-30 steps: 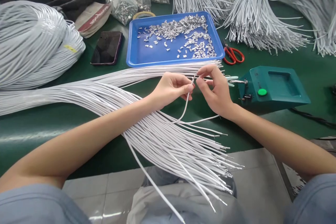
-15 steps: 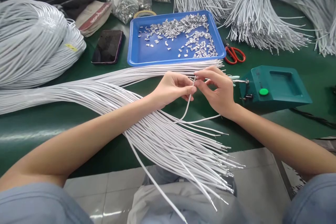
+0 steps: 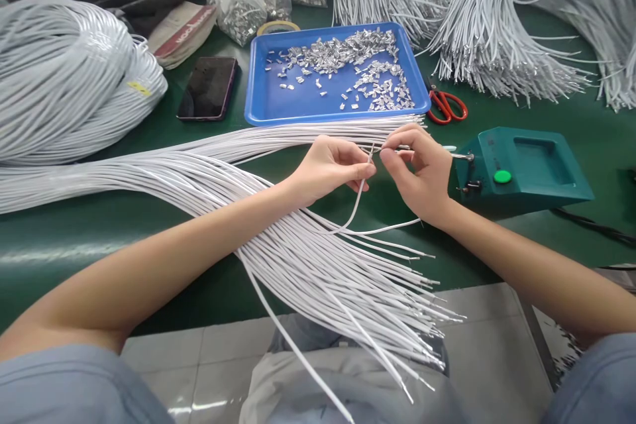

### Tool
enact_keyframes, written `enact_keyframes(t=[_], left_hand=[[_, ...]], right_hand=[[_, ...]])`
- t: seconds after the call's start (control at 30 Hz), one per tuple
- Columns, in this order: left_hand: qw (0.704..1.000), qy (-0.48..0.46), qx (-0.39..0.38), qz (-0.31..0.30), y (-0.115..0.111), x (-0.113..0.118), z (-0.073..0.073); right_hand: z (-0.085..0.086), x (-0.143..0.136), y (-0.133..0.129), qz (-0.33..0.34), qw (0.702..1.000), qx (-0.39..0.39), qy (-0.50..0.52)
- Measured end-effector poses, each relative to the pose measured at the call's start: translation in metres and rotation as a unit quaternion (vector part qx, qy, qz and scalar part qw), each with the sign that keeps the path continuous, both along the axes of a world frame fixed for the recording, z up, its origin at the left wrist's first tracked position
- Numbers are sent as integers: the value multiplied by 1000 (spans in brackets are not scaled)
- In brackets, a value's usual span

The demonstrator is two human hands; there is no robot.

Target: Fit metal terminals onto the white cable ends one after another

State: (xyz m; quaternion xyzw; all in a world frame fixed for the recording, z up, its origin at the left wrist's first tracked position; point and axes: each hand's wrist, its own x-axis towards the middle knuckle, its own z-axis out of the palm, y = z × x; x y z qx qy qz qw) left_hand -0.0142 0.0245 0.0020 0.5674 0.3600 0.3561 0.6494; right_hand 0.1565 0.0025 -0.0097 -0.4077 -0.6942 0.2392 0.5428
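Near the middle of the bench, my left hand (image 3: 335, 169) pinches one white wire (image 3: 358, 199) between thumb and fingers, its tip pointing up. My right hand (image 3: 420, 172) is just to the right, thumb and forefinger closed. Something thin shows between those fingertips and the wire's tip, too small to make out. Beneath my left forearm fans a bundle of white wires (image 3: 318, 271) with bare metal ends at the right. Behind both hands, a second bundle of white wires (image 3: 238, 146) runs along the front of the blue tray (image 3: 293, 106).
Small metal terminals (image 3: 342, 53) lie in the tray. Red-handled scissors (image 3: 447, 107) and a green machine (image 3: 527, 165) with a bright green button stand to the right. At left are a phone (image 3: 207, 89) and a large wire coil (image 3: 74, 79). Plastic bags (image 3: 238, 0) sit behind.
My right hand has drawn slightly right, so its fingertips are a little apart from the wire's tip. My left hand keeps its pinch on the wire. The view has shifted slightly.
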Motion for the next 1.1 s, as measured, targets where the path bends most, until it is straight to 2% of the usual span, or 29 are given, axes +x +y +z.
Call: enact_keyframes(t=[0.17,0.43,0.57,0.9,1.1], left_hand=[[1000,11,-14,3,0,0,1],[1000,16,-4,2,0,2,0],[1000,24,2,4,0,2,0],[999,7,38,-1,-2,1,0],[999,-13,43,-2,-1,-1,-1]], right_hand=[[1,3,5,28,994,-92,53],[5,0,6,76,980,-168,73],[7,-1,6,98,979,-169,59],[9,1,7,107,977,-176,50],[-1,5,12,65,984,-154,61]])
